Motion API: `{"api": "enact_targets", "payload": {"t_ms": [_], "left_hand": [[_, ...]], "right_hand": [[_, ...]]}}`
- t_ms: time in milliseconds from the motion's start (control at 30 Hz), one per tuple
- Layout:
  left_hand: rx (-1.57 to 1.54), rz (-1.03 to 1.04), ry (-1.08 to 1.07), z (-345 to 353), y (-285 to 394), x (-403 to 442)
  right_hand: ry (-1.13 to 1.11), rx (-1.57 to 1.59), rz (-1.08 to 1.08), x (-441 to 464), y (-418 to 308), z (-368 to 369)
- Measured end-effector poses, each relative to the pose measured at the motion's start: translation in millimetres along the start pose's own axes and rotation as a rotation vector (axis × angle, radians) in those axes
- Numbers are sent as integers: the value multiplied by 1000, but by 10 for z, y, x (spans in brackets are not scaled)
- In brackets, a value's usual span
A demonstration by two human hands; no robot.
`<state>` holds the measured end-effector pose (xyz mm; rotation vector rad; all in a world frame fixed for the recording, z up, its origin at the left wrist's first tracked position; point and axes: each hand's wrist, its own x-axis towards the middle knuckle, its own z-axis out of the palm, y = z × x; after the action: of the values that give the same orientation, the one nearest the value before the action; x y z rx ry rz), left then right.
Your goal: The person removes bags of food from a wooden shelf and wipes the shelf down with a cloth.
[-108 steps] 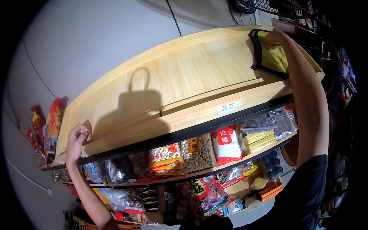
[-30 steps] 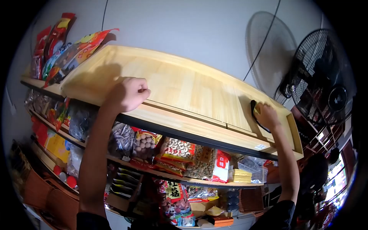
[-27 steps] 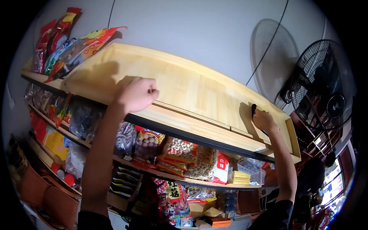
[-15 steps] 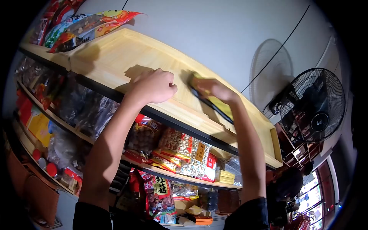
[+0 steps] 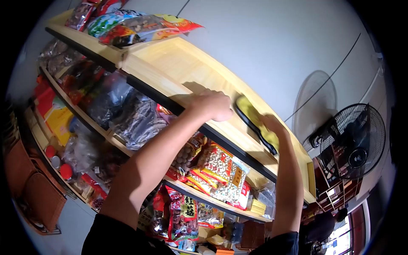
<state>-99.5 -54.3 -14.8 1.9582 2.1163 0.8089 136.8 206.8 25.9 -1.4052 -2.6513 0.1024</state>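
Note:
My right hand point(image 5: 275, 126) grips a long, flat yellow pad with a black edge point(image 5: 250, 114), perhaps a brush; its exact kind is unclear. The pad is over the floor of a pale wooden shelf tray point(image 5: 178, 59) on the top of the rack. Closed into a fist, my left hand point(image 5: 213, 105) is at the tray's front lip, to the left of the pad. Whatever is inside that fist, if anything, is hidden. Both forearms reach up across the lower shelves.
Snack bags point(image 5: 142, 27) lie on the top shelf at the left. Lower shelves hold bags of nuts point(image 5: 216, 163), a red mushroom packet point(image 5: 183, 214) and dark dried goods point(image 5: 142, 121). A black fan point(image 5: 357, 157) is at the right; a wicker chair point(image 5: 40, 193) stands at lower left.
The view has shifted, so the rack appears farther right and lower. My right hand and the yellow pad have moved along the tray; more of the pad shows. The left fist stays by the front lip.

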Motion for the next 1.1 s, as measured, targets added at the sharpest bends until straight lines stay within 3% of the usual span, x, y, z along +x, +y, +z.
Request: {"api": "enact_targets", "payload": {"t_ms": [133,167,200,267,467,533,667,800,933,967,1033,1100], "left_hand": [[-12,44,-1,-12,-110,66],[17,71,-34,-19,-163,99],[45,98,-65,-44,-213,123],[60,86,-28,-138,-458,109],[151,-41,183,-686,-1515,-132],[162,-41,320,-729,-1646,-258],[179,-92,306,-718,-1625,-264],[191,-136,326,-678,-1655,-199],[220,-26,386,-653,-1769,-130],[208,-34,379,-666,-1760,-183],[183,-43,391,-675,-1720,-229],[182,-42,400,-635,-1753,-184]], "right_hand": [[12,-483,209,-89,1674,-33],[-69,-466,229,-453,1648,-126],[-7,-439,406,-602,1889,-109],[-11,-448,560,-918,2259,-100],[-42,-488,732,-1341,2611,-146],[-49,-508,702,-1218,2513,-144],[-41,-548,525,-739,1984,-89],[-8,-510,196,-221,847,10],[1,-137,-202,-185,-343,149],[-144,69,-198,-510,-897,84],[-223,289,-303,-704,-1100,109],[-193,180,-333,-846,-1112,154]]}}
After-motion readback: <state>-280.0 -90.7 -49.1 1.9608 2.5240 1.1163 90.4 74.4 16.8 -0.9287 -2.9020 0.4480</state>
